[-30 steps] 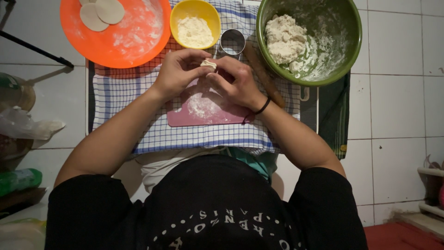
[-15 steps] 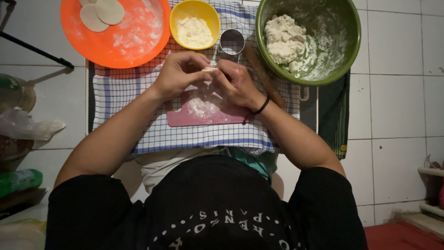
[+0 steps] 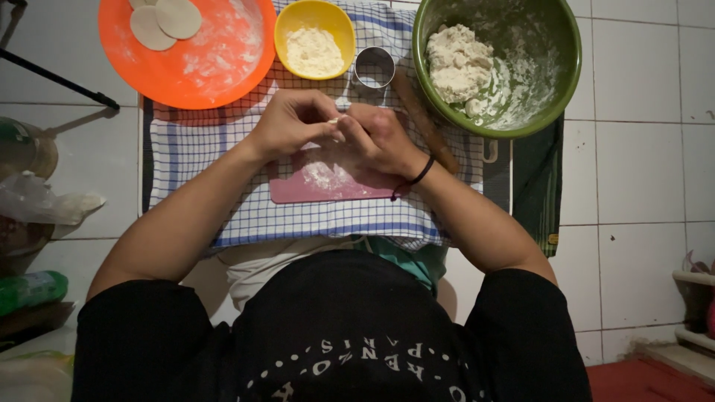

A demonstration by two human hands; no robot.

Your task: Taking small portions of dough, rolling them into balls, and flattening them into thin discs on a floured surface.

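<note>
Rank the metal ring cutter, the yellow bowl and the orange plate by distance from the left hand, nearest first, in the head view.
From the left hand:
1. Yellow bowl, just beyond it.
2. Metal ring cutter, beyond and to the right; close to the bowl's distance.
3. Orange plate, far left; its rim comes near, its centre lies farthest.

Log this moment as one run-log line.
left hand + right hand: pinching small dough piece | over pink board | dough bowl right | orange plate left

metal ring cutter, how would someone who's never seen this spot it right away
Start at the big green bowl of dough at the upper right, then look just to its left on the checked cloth. The metal ring cutter stands there, beside the small yellow bowl of flour. It is the only shiny, open-topped metal cylinder, and much smaller than either bowl.
</note>
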